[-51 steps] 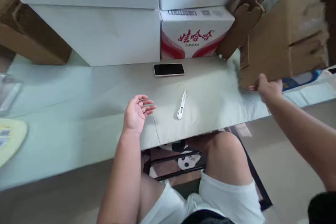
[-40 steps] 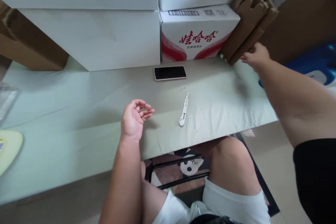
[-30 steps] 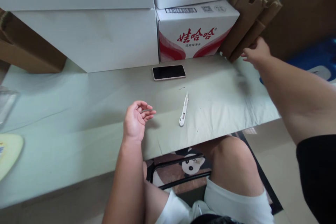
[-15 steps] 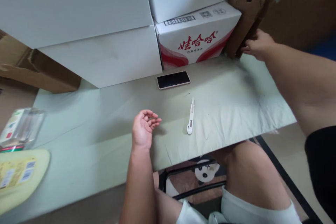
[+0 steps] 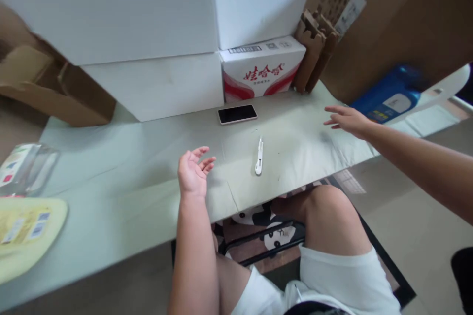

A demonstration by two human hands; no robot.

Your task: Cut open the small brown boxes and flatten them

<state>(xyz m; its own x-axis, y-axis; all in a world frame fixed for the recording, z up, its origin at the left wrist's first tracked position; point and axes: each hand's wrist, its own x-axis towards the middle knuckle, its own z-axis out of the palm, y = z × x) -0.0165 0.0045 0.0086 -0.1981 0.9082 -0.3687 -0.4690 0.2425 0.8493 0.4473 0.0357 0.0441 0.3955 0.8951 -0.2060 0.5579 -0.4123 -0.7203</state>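
Observation:
My left hand (image 5: 192, 172) rests on its edge on the pale green table cover (image 5: 148, 157), palm up, fingers loosely spread, holding nothing. A small white cutter (image 5: 259, 156) lies on the cover to its right, and a dark phone (image 5: 237, 113) lies flat beyond that. My right hand (image 5: 347, 119) hovers flat over the right part of the cover, fingers stretched out and empty. Folded brown cardboard pieces (image 5: 314, 49) lean upright at the back, beyond my right hand.
White boxes (image 5: 148, 49) and a red-printed carton (image 5: 260, 71) line the back. A large brown cardboard sheet (image 5: 391, 15) leans at right, with a blue pack (image 5: 388, 98) below it. A yellow packet (image 5: 22, 229) and clear packaging (image 5: 22, 167) lie at left. My knees are under the table edge.
My right hand has let go of the cardboard pieces at the back and drawn back over the table with its fingers stretched out. My left hand has stayed put.

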